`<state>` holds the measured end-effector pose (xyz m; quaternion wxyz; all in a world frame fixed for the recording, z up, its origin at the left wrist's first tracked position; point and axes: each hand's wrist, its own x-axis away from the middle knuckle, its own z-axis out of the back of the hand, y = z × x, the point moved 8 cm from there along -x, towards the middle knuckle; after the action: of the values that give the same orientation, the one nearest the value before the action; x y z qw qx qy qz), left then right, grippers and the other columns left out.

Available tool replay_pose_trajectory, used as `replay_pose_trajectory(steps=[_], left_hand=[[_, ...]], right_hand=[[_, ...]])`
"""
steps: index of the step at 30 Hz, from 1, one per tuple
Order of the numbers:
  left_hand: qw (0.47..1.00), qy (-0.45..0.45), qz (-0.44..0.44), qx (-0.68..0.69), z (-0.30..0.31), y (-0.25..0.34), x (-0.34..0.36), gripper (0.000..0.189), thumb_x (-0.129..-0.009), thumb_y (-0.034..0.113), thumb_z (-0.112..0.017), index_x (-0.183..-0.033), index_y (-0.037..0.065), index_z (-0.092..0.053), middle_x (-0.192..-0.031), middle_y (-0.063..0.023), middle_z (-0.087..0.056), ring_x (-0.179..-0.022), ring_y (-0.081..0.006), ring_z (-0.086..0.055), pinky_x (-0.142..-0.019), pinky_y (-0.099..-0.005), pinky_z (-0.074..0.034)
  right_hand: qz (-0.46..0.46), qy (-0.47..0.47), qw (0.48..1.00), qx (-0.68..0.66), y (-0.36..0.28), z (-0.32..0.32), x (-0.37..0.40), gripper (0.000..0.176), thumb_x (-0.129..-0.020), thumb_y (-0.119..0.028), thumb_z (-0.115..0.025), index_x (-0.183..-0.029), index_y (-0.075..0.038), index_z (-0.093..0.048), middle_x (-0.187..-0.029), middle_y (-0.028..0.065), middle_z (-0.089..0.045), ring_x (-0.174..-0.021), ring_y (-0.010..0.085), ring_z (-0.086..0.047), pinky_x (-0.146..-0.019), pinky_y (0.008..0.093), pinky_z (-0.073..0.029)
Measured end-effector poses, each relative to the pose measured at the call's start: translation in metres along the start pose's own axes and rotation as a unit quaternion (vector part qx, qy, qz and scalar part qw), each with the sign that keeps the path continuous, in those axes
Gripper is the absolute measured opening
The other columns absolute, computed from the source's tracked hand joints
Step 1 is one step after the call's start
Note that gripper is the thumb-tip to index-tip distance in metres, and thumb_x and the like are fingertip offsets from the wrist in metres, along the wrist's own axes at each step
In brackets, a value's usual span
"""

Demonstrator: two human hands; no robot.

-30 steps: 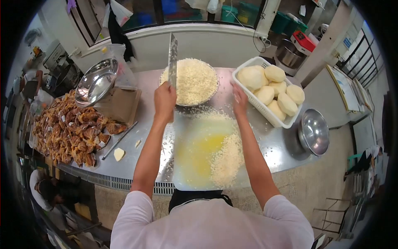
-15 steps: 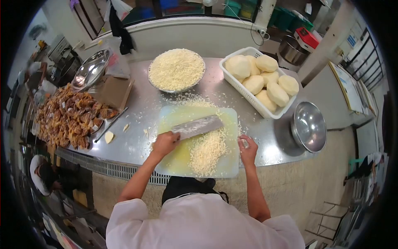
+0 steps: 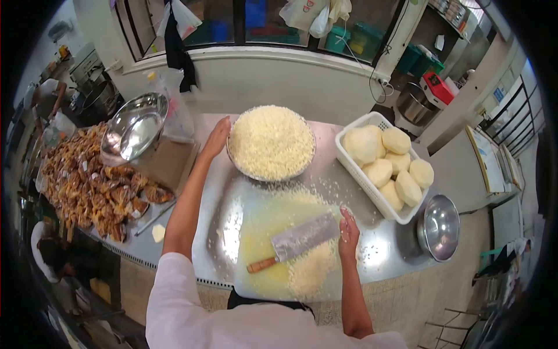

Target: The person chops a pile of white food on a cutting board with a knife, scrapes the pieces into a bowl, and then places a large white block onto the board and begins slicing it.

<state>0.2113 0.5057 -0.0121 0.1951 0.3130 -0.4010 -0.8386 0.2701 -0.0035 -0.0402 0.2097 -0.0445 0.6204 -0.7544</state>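
L hand [image 3: 218, 137]: reaching open just beside heaped bowl [image 3: 271, 179]
R hand [image 3: 349, 234]: hovering open nr cleaver [image 3: 305, 237] tip
Both: sitting well apart
Cleaver: lying on cutting bd [image 3: 254, 227], atop desk [image 3: 214, 200]

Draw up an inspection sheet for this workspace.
Surface: steel table, strewn with white bits.
Job's things: wooden-handled broad metal cleaver lying on pale translucent board; round bowl heaped with white bits; white plastic basket of peeled pale produce.
Clutter: pile of glossy brown pieces; tilted round metal bowl.
Hands: left hand open at heaped bowl's rim; right hand open near board's edge.
Cables: white cable at wall socket.
Surroundings: red-topped metal mixer; another person, lower left.
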Motion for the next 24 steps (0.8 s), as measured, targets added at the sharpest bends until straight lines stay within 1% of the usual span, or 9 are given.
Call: replay_pose_trajectory(steps=[2, 6, 8, 12, 14, 17, 18, 20, 24], left_hand=[[0.992, -0.099, 0.056, 0.058, -0.037, -0.046, -0.054, 0.064, -0.098, 0.050, -0.028, -0.140, 0.002, -0.037, -0.146, -0.0147, -0.036, -0.135, -0.0281, -0.033, -0.112, -0.0346, -0.022], [0.971, -0.233, 0.039, 0.042, -0.110, -0.046, -0.124, 0.071, -0.095, 0.058, -0.028, -0.138, 0.003, -0.042, -0.146, -0.0134, -0.036, -0.133, -0.0278, -0.034, -0.111, -0.0351, -0.023], [0.914, -0.382, 0.093, 0.100, -0.165, -0.029, -0.134, 0.056, -0.098, 0.048, -0.030, -0.135, 0.009, -0.048, -0.144, -0.0117, -0.039, -0.130, -0.0234, -0.037, -0.109, -0.0347, -0.025], [0.850, -0.491, 0.159, 0.110, -0.181, 0.075, -0.114, 0.051, -0.098, 0.045, -0.034, -0.130, 0.011, -0.054, -0.138, -0.0115, -0.047, -0.124, -0.0228, -0.044, -0.107, -0.0340, -0.027], [0.831, -0.547, -0.089, 0.050, -0.197, 0.106, -0.116, 0.048, -0.099, 0.041, -0.032, -0.127, 0.012, -0.058, -0.130, -0.0118, -0.055, -0.120, -0.0225, -0.049, -0.104, -0.0336, -0.032], [0.856, -0.449, -0.254, 0.034, -0.138, 0.160, -0.097, 0.052, -0.100, 0.042, -0.026, -0.126, 0.011, -0.058, -0.128, -0.0114, -0.056, -0.119, -0.0232, -0.050, -0.104, -0.0352, -0.033], [0.854, -0.454, -0.251, 0.033, -0.128, 0.154, -0.090, 0.052, -0.100, 0.042, -0.026, -0.126, 0.011, -0.058, -0.128, -0.0114, -0.056, -0.119, -0.0232, -0.050, -0.104, -0.0352, -0.033], [0.917, -0.362, -0.154, 0.069, -0.087, 0.122, -0.095, 0.060, -0.101, 0.045, -0.018, -0.130, 0.007, -0.053, -0.132, -0.0125, -0.054, -0.125, -0.0250, -0.046, -0.107, -0.0358, -0.031], [0.954, -0.259, -0.059, 0.140, -0.055, 0.021, -0.073, 0.066, -0.100, 0.050, -0.016, -0.133, 0.002, -0.047, -0.138, -0.0134, -0.047, -0.131, -0.0266, -0.040, -0.110, -0.0350, -0.025]], right_hand=[[-0.012, 0.004, 1.000, -0.002, -0.001, -0.017, -0.011, 0.036, -0.093, -0.017, -0.049, -0.123, 0.003, -0.056, -0.127, 0.0184, -0.056, -0.123, 0.0278, -0.048, -0.105, 0.0364, -0.032], [-0.055, 0.023, 0.998, -0.034, 0.015, -0.043, -0.035, 0.038, -0.096, -0.020, -0.048, -0.125, 0.004, -0.054, -0.128, 0.0182, -0.055, -0.123, 0.0268, -0.048, -0.105, 0.0353, -0.031], [-0.066, 0.026, 0.997, -0.031, 0.011, -0.055, -0.052, 0.039, -0.096, -0.022, -0.047, -0.126, 0.003, -0.054, -0.128, 0.0182, -0.054, -0.123, 0.0265, -0.048, -0.105, 0.0348, -0.031], [-0.082, -0.012, 0.997, -0.001, 0.023, -0.073, -0.099, 0.047, -0.098, -0.032, -0.045, -0.130, 0.002, -0.050, -0.131, 0.0142, -0.052, -0.126, 0.0233, -0.045, -0.105, 0.0349, -0.031], [-0.052, -0.023, 0.998, 0.039, 0.021, -0.080, -0.129, 0.049, -0.098, -0.034, -0.045, -0.130, 0.002, -0.050, -0.132, 0.0141, -0.052, -0.125, 0.0231, -0.045, -0.104, 0.0353, -0.032], [-0.007, -0.044, 0.997, 0.070, 0.018, -0.097, -0.179, 0.055, -0.097, -0.042, -0.045, -0.128, 0.003, -0.051, -0.129, 0.0136, -0.054, -0.123, 0.0221, -0.048, -0.101, 0.0335, -0.036], [-0.038, -0.038, 0.997, 0.062, 0.026, -0.101, -0.197, 0.055, -0.097, -0.042, -0.044, -0.127, 0.003, -0.051, -0.127, 0.0133, -0.055, -0.120, 0.0213, -0.049, -0.099, 0.0322, -0.037], [-0.094, -0.014, 0.995, 0.031, 0.042, -0.111, -0.230, 0.049, -0.096, -0.038, -0.048, -0.122, 0.002, -0.056, -0.119, 0.0120, -0.061, -0.109, 0.0190, -0.055, -0.094, 0.0302, -0.040], [-0.170, -0.023, 0.985, -0.012, 0.101, -0.133, -0.275, 0.033, -0.092, -0.025, -0.058, -0.110, 0.001, -0.065, -0.100, 0.0079, -0.068, -0.091, 0.0140, -0.059, -0.081, 0.0285, -0.044]])
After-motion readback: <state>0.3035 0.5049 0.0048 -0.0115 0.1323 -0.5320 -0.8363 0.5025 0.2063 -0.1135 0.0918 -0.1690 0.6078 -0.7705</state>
